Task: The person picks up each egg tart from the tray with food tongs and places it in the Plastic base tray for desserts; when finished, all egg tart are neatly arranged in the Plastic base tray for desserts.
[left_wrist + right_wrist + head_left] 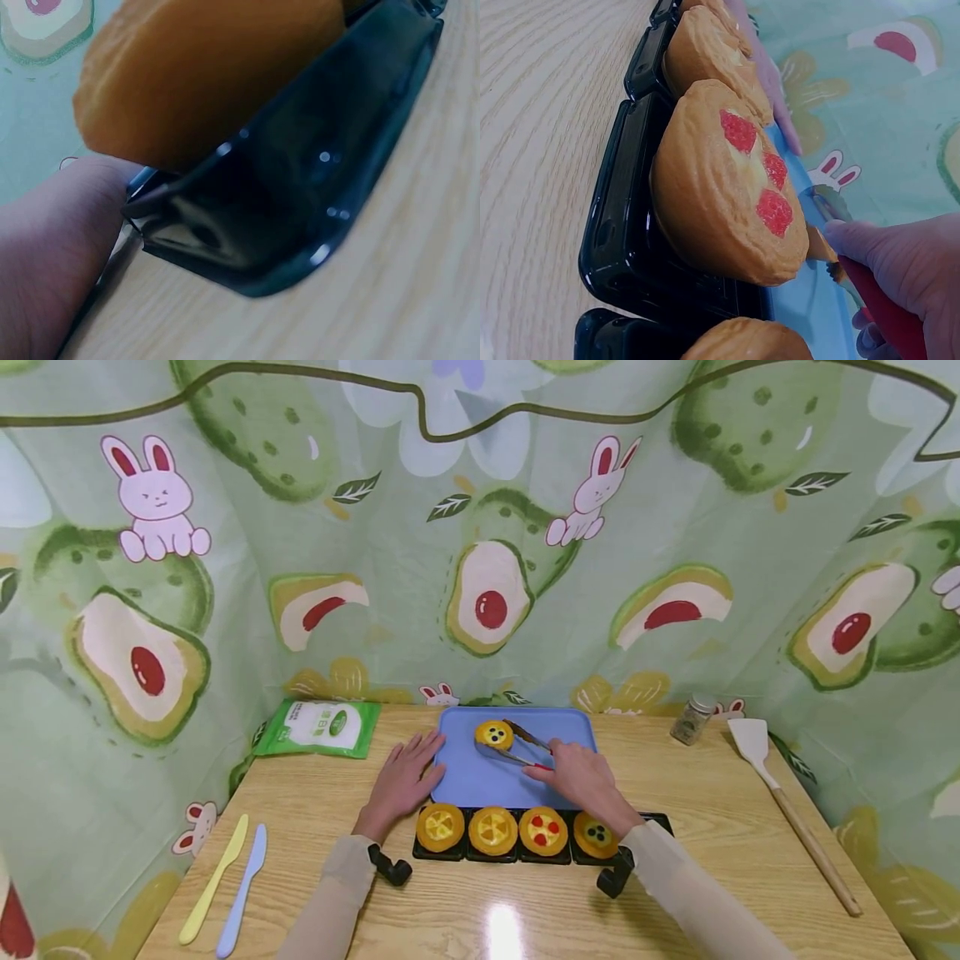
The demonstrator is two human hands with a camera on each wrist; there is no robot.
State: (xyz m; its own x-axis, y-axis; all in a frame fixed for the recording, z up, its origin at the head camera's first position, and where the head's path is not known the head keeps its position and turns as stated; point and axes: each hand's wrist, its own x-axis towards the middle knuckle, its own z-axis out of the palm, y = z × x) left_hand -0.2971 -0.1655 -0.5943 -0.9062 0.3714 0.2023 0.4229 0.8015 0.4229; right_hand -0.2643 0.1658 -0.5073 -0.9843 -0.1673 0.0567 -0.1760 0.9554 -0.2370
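Note:
My right hand grips red-handled tongs over the blue tray. Between the tong tips is an egg tart with dark berry-like dots, over the tray's upper middle. In the right wrist view the red tong handle lies inside the curled fingers. My left hand lies flat with fingers extended at the tray's left edge. Just in front of the tray, a black compartment container holds several tarts, including one with red fruit pieces and one with dark dots, partly behind my right wrist.
A green-and-white packet lies at the back left. Yellow and blue plastic knives lie front left. A small spice jar stands back right, near a white spatula with a wooden handle. Patterned curtain encloses the table's back and sides.

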